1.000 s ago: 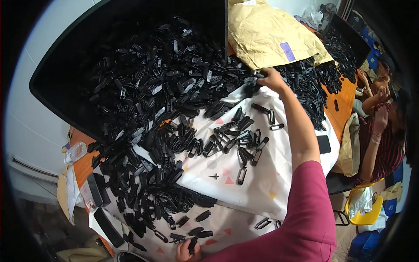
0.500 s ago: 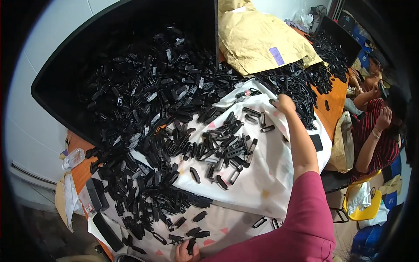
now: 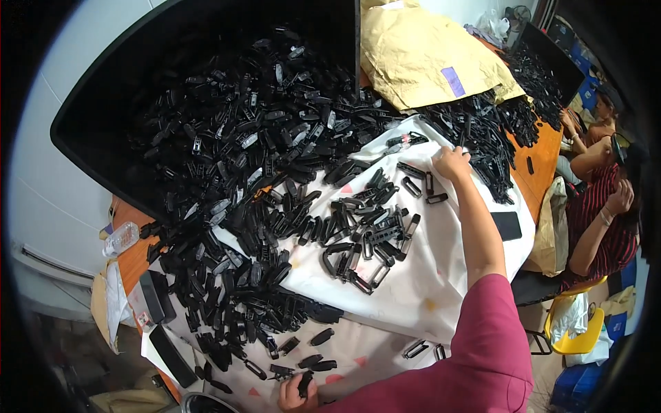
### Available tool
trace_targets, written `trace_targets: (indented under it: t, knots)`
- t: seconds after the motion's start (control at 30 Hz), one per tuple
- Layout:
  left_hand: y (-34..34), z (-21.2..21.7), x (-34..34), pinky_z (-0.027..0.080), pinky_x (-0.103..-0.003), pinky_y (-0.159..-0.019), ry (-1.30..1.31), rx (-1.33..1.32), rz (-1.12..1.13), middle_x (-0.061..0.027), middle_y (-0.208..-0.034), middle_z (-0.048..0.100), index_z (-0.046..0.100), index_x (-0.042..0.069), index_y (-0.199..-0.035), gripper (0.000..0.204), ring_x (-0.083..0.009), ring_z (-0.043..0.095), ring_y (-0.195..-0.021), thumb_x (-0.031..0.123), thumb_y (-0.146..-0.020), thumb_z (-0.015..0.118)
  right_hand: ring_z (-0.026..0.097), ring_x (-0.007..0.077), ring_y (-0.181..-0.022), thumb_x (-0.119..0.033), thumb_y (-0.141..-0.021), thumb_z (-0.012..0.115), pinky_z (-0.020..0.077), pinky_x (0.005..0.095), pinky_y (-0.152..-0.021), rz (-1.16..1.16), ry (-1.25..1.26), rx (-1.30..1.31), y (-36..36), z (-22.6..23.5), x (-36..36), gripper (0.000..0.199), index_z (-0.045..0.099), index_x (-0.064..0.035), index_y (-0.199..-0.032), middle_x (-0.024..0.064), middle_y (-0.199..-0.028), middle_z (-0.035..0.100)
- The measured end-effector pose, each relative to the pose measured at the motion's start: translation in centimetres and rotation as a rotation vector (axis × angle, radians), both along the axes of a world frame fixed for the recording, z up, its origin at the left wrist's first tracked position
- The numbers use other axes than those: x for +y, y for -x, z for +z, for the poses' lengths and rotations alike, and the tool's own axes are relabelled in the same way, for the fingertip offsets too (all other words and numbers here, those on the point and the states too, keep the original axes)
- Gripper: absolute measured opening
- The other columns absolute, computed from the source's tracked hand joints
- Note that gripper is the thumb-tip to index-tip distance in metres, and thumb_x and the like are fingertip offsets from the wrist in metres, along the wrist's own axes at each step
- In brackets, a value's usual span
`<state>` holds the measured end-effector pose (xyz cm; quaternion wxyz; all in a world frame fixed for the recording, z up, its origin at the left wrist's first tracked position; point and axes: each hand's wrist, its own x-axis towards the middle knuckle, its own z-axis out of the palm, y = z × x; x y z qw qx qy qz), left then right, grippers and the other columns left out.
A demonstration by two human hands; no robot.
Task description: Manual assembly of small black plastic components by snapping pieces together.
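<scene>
- Reaching across the white cloth (image 3: pixel 441 289), the right hand (image 3: pixel 451 164) rests palm down at the cloth's far edge, fingers curled loosely onto the surface; whether anything is pinched beneath them cannot be told.
- Black plastic clips (image 3: pixel 418 187), a few loose pieces, lie on the cloth just below and to the left of the right hand's fingertips, near but not visibly gripped.
- Left hand (image 3: pixel 297 394), at the lower edge of the view, fingers closed round one small black clip piece (image 3: pixel 303 383) that stands up between thumb and fingers.
- Central cluster of clips (image 3: pixel 361 241) lies on the cloth between the two hands, well apart from both.
- Large heap of black clips (image 3: pixel 234 158) spills from a black tray (image 3: pixel 89 131) onto the orange table (image 3: pixel 540 165) and the cloth's left side.
- Tan paper sack (image 3: pixel 427 58) lies beyond the right hand.
- Black phone (image 3: pixel 508 225) on the cloth, beside the right forearm.
- Another person (image 3: pixel 599 213), in a striped top, sits at the right.
</scene>
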<state>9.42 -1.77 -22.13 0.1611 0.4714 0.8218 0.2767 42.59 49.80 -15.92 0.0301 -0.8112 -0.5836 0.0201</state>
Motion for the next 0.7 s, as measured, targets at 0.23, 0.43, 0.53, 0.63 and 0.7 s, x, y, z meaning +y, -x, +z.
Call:
trace_targets:
  t: [0.23, 0.43, 0.53, 0.63, 0.7]
  knots:
    - [-0.6, 4.4, 3.0, 0.046, -0.041, -0.072, -0.307, 0.112, -0.122, -0.0137, -0.090, 0.060, 0.064, 0.011, -0.094, 0.024, -0.0332, 0.056, -0.082, 0.024, -0.074, 0.066, 0.056, 0.0320, -0.064, -0.025, -0.079, 0.054, 0.0451, 0.0434, -0.057, 0.435, -0.609, -0.009, -2.2, -1.2, 1.1, 0.020, 0.052, -0.0051, -0.076, 0.0134, -0.070, 0.057]
    - [0.4, 1.9, 1.1, 0.046, -0.040, -0.074, -0.123, 0.053, -0.140, -0.0138, -0.089, 0.060, 0.064, 0.007, -0.095, 0.025, -0.0327, 0.055, -0.082, 0.022, -0.075, 0.066, 0.059, 0.0309, -0.089, -0.034, -0.071, 0.061, 0.0476, 0.0383, -0.076, 0.564, 0.072, 0.032, 3.1, 2.1, 6.0, 0.039, 0.058, -0.0113, -0.103, 0.0162, -0.094, 0.061]
    - [-0.6, 4.1, 1.9, 0.045, -0.039, -0.076, -0.143, -0.132, -0.031, -0.0141, -0.091, 0.059, 0.063, 0.007, -0.097, 0.028, -0.0319, 0.055, -0.083, 0.024, -0.075, 0.066, 0.060, 0.0321, -0.084, -0.034, -0.068, 0.062, 0.0479, 0.0397, -0.072, 0.596, 0.101, 0.112, 1.9, 0.4, 7.0, 0.032, 0.063, -0.0072, -0.086, 0.0178, -0.087, 0.062]
    - [-0.8, 4.9, 2.4, 0.045, -0.038, -0.076, -0.134, -0.080, -0.046, -0.0141, -0.091, 0.059, 0.063, 0.007, -0.097, 0.028, -0.0313, 0.056, -0.084, 0.025, -0.076, 0.066, 0.060, 0.0313, -0.079, -0.027, -0.067, 0.063, 0.0479, 0.0397, -0.070, 0.524, -0.023, 0.096, 2.1, 1.1, 5.4, 0.028, 0.062, -0.0050, -0.084, 0.0184, -0.084, 0.062]
    - [-0.7, 5.0, 2.5, 0.045, -0.038, -0.077, -0.214, -0.056, -0.096, -0.0139, -0.092, 0.058, 0.063, 0.007, -0.097, 0.029, -0.0305, 0.056, -0.083, 0.026, -0.075, 0.067, 0.060, 0.0296, -0.072, -0.022, -0.068, 0.063, 0.0476, 0.0374, -0.064, 0.523, -0.273, 0.174, 0.2, 1.6, 6.0, 0.024, 0.061, -0.0036, -0.083, 0.0170, -0.078, 0.062]
